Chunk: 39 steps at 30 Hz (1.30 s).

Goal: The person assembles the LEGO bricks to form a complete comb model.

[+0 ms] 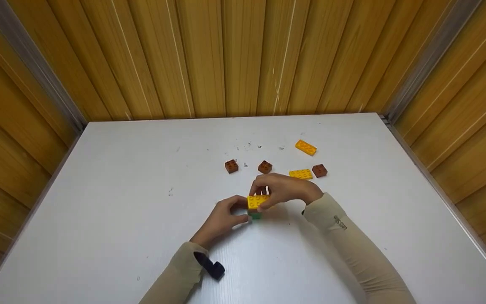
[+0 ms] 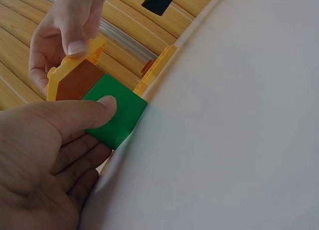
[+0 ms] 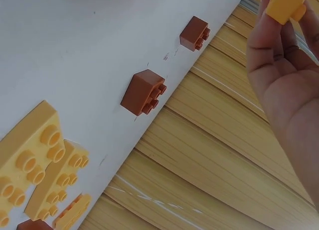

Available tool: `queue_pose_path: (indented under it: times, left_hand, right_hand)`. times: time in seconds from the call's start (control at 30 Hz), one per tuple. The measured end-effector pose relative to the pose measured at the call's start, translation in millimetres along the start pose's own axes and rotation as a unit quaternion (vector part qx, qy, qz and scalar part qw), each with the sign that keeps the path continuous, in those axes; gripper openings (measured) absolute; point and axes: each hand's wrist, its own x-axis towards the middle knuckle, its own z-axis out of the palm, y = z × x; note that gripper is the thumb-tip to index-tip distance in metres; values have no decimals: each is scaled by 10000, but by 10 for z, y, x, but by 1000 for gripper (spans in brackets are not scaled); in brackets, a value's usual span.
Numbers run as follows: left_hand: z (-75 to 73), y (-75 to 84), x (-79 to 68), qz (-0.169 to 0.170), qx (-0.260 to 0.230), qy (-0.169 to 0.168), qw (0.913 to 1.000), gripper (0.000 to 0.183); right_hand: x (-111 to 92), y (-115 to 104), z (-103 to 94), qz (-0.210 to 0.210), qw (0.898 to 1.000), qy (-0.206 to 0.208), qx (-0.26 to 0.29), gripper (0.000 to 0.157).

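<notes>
Wht table (image 1: 112,202) is the biggest thing on my head cam. R hand (image 1: 283,188) pinches the yellow plate (image 1: 256,202) btwn thumb + fingers; L hand (image 1: 222,219) grips the green brick (image 2: 119,115), thumb on its face. Stack's approx mid-table: green at btm, brown brick (image 2: 80,81) mid, yellow up top. Beyond, I've 2 loose yellow 2x4 plates (image 1: 301,174), then 3 brown 2x2 bricks (image 1: 265,167), all studs up.
</notes>
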Motion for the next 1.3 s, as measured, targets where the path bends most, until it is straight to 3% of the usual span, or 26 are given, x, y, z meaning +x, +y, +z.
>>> queue_pose_path:
  times: [0.43,0.87,1.07,1.3]
  left_hand:
    - [-3,1,-1,-20,-4,-9,10000,37]
    - [5,35,-2,-309,33,-12,9995,39]
    - [-1,22,7,-207,37,-49,9998,40]
    - [2,22,-1,-190,68,-15,9998,39]
  right_hand:
    - [-44,42,-84,-158,9999,28,4,40]
    - [-184,239,-289,-39,9966,727,388,34]
    - [-284,366,-389,263,9945,954,350,33]
    - [-378,506,-466,995,9871,1199,368,37]
